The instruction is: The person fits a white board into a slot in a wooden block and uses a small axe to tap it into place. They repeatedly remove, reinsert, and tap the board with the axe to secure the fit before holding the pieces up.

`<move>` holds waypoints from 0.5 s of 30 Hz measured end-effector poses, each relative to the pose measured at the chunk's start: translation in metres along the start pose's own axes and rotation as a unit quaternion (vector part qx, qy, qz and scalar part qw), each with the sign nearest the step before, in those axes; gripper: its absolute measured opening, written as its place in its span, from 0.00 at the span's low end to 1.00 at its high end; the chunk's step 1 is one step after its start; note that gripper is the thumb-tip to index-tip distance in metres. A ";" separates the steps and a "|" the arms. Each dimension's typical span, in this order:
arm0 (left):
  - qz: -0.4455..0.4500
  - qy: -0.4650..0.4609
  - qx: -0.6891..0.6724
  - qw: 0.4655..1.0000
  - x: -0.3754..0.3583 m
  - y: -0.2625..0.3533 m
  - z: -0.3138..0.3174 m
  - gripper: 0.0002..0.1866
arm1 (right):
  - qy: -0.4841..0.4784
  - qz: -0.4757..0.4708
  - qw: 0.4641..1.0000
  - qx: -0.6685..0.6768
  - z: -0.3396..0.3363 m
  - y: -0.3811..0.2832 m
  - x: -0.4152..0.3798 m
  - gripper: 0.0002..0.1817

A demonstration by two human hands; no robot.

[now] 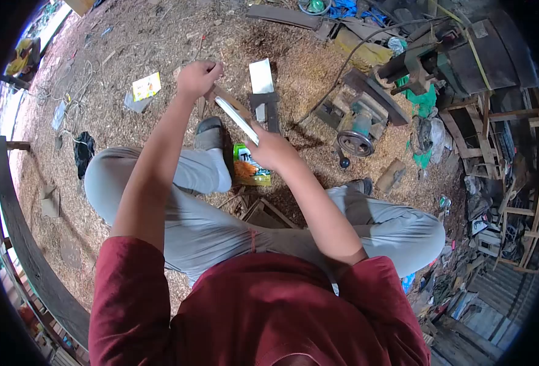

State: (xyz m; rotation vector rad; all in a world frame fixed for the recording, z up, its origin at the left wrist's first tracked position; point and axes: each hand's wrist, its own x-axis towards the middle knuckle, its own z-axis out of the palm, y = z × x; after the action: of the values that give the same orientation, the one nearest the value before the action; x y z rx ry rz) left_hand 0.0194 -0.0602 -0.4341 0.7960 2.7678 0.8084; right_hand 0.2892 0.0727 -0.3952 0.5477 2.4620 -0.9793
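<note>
A narrow flat wooden strip with a bright white face or edge slants between my two hands, above the ground in front of my knees. Its far end meets my left hand, whose fingers curl at that end. My right hand is closed round the near end. Below the strip lies a dark board with a small grey block on it. A white rectangular sheet touches the board's far end. Near my right hand is a green and yellow packet.
On the right stand a small machine with a handwheel and a larger dark machine. A cable crosses the shaving-covered ground. A yellow packet lies left. My sandalled foot is close by; a long beam runs far left.
</note>
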 end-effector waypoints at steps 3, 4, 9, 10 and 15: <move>0.023 -0.021 -0.099 0.995 0.010 0.001 -0.003 0.33 | 0.002 0.004 1.000 -0.001 0.000 0.004 0.001 0.38; 0.021 -0.021 -0.102 0.994 0.017 0.000 0.001 0.33 | 0.001 0.005 1.000 -0.004 0.000 0.006 0.001 0.38; -0.080 0.047 0.044 0.995 0.011 0.042 0.001 0.28 | 0.009 0.012 1.000 -0.013 0.000 0.008 -0.003 0.38; -0.077 0.042 0.043 0.995 0.015 0.042 0.005 0.28 | 0.023 0.007 1.000 -0.019 0.004 0.012 -0.002 0.37; 0.070 0.243 0.040 0.967 0.050 -0.005 0.025 0.21 | 0.041 -0.023 0.999 0.022 0.026 0.025 0.010 0.37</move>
State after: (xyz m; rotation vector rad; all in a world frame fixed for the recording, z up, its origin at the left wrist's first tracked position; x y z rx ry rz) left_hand -0.0187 -0.0258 -0.4576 0.9221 3.2181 1.0452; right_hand 0.2997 0.0733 -0.4310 0.5579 2.5403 -1.0508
